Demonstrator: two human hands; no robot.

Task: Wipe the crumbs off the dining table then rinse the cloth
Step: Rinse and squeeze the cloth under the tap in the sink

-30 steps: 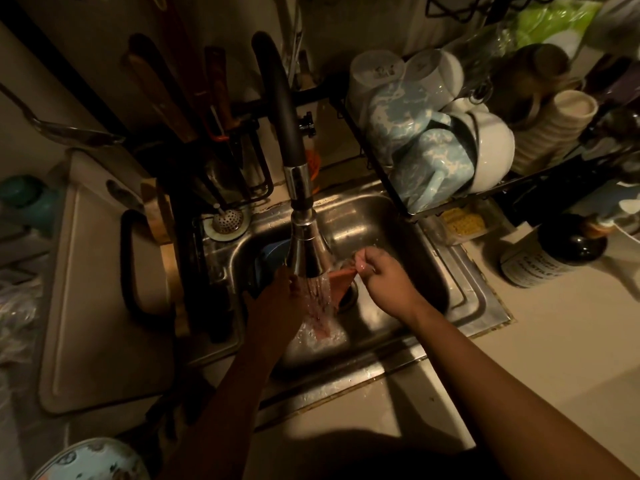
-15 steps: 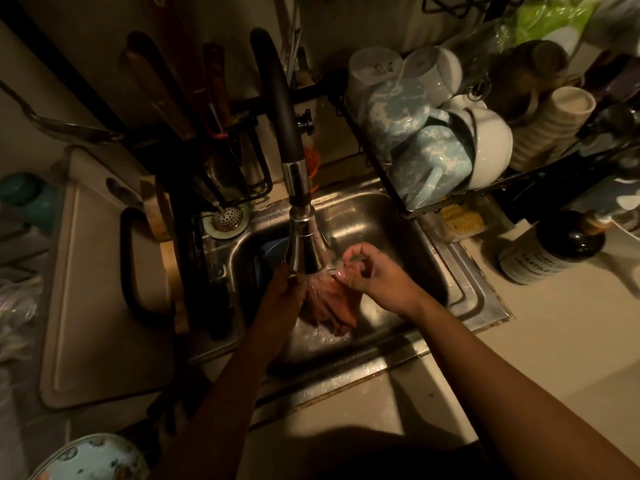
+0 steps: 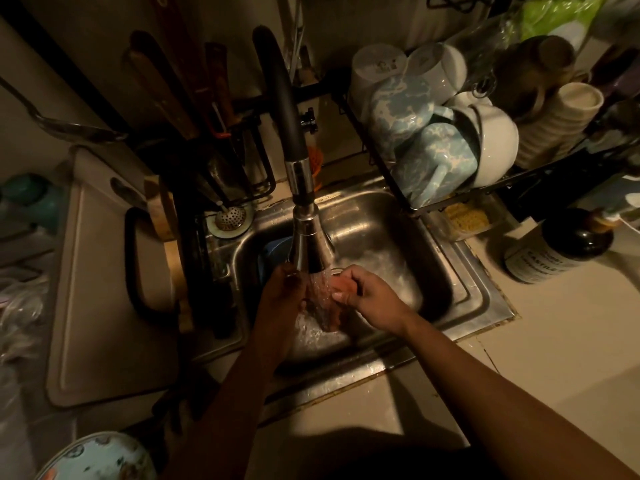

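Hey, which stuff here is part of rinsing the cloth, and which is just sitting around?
In use: cloth, faucet, sink, left hand, right hand.
Lying about: blue mugs, dark bottle, cutting board, sink strainer.

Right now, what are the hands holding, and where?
The reddish cloth, under the tap: right hand pinches its top edge, left hand holds its left side.

Dim warm light falls on a pale beige countertop point(image 3: 571, 341) at near right. A black wire dish rack point(image 3: 512, 180) stands far right; a cream cutting board point(image 3: 104, 306) lies left.
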